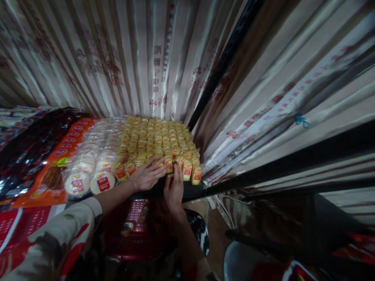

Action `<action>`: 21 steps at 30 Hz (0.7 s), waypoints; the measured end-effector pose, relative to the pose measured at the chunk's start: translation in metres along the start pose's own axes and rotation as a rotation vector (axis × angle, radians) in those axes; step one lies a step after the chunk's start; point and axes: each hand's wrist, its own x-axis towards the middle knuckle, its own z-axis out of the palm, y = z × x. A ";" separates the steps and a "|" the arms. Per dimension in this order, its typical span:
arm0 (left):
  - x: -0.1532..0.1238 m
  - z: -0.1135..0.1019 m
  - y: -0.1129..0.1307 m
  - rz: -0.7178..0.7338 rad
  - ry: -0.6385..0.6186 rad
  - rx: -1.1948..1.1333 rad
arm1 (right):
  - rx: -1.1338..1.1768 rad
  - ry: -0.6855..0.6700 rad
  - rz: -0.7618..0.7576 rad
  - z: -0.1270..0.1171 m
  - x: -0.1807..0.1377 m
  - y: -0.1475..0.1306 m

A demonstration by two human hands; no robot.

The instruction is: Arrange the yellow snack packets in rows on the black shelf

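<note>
Rows of small yellow snack packets [158,136] with red labels fill a dark shelf [190,191] in front of me. My left hand [148,175] lies flat with its fingers spread on the front row of packets. My right hand [174,186] reaches up from below the shelf edge, fingertips touching a packet in the front row next to the left hand. Neither hand has a packet lifted.
Clear bags of round white cakes [88,164] with red labels lie left of the yellow packets. Orange and dark packaged goods [43,156] are further left. Pleated shiny curtain [140,54] hangs behind. A red crate [137,230] sits below the shelf.
</note>
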 end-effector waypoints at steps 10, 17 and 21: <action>-0.002 0.003 -0.001 0.018 -0.071 0.098 | -0.342 -0.013 -0.049 -0.036 0.053 -0.001; -0.002 0.002 -0.001 0.020 -0.040 0.115 | -0.507 -0.175 -0.049 -0.046 0.073 -0.001; -0.002 0.003 -0.001 0.028 -0.026 0.118 | -0.460 -0.067 -0.098 -0.050 0.073 0.002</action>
